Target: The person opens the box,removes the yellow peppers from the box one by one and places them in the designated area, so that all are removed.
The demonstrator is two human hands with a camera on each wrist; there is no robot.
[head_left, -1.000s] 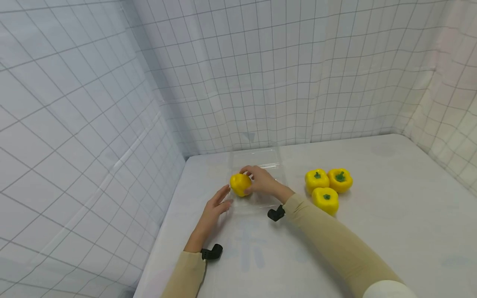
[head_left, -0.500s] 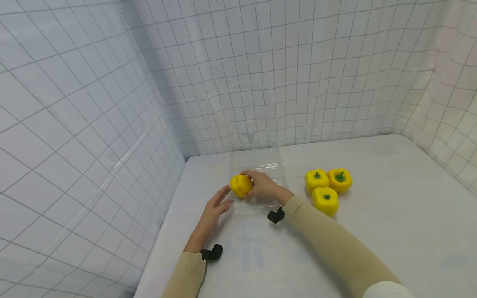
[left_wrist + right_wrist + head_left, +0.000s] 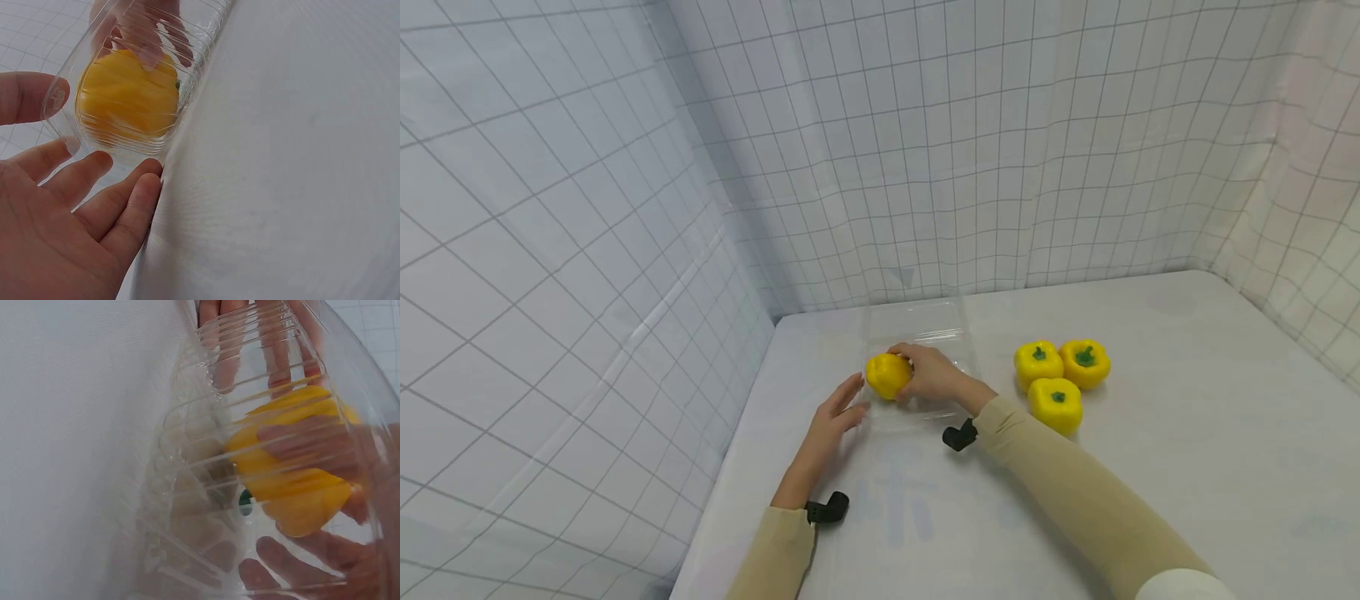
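A yellow bell pepper [image 3: 887,377] is in the left front part of a clear plastic container [image 3: 925,414], and my right hand [image 3: 931,373] grips it from the right side. Through the ribbed wall in the right wrist view, the fingers curl about the pepper [image 3: 300,450], whose green stem points sideways. My left hand [image 3: 829,423] is at the container's left edge, fingers fairly straight. In the left wrist view its fingertips touch or nearly touch the clear wall [image 3: 115,147], with the thumb by the rim.
Three more yellow bell peppers [image 3: 1057,405] stand in a cluster on the white table [image 3: 1180,467], right of the container. A hinged clear lid [image 3: 913,315] lies open at the back. White grid-patterned curtains [image 3: 925,150] enclose the table at the back and sides.
My right hand and the bell pepper have shifted slightly down and to the right. My left hand stays in place.
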